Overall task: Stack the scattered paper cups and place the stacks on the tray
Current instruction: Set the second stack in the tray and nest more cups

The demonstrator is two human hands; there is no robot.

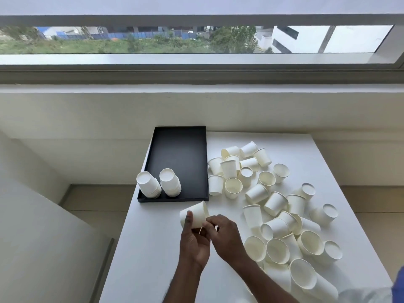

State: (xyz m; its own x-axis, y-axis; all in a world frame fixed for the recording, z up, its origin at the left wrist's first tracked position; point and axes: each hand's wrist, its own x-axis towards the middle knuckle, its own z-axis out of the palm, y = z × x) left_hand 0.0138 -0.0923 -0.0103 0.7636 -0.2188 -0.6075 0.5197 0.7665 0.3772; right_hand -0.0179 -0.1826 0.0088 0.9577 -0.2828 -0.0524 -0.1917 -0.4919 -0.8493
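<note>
At the left of the white counter (148, 259) lies a black rectangular tray (179, 149), set lengthwise, with its far end against the wall. Two short stacks of upturned white paper cups stand side by side in its near left corner, the left stack (148, 184) leaning left and just beside the right stack (170, 182).

Just in front of the tray's near edge, above the counter, the left hand (193, 241) grips a single white paper cup (196, 212) tipped on its side, thumb on the cup's wall and fingers curled beneath. The right hand (223, 235) meets it from the right, its curled fingertips pinching the cup's lower edge.

To the right, a loose heap of scattered white paper cups (273, 204) covers the counter from beside the tray to the near right corner, some upright, some upturned, many on their sides.
</note>
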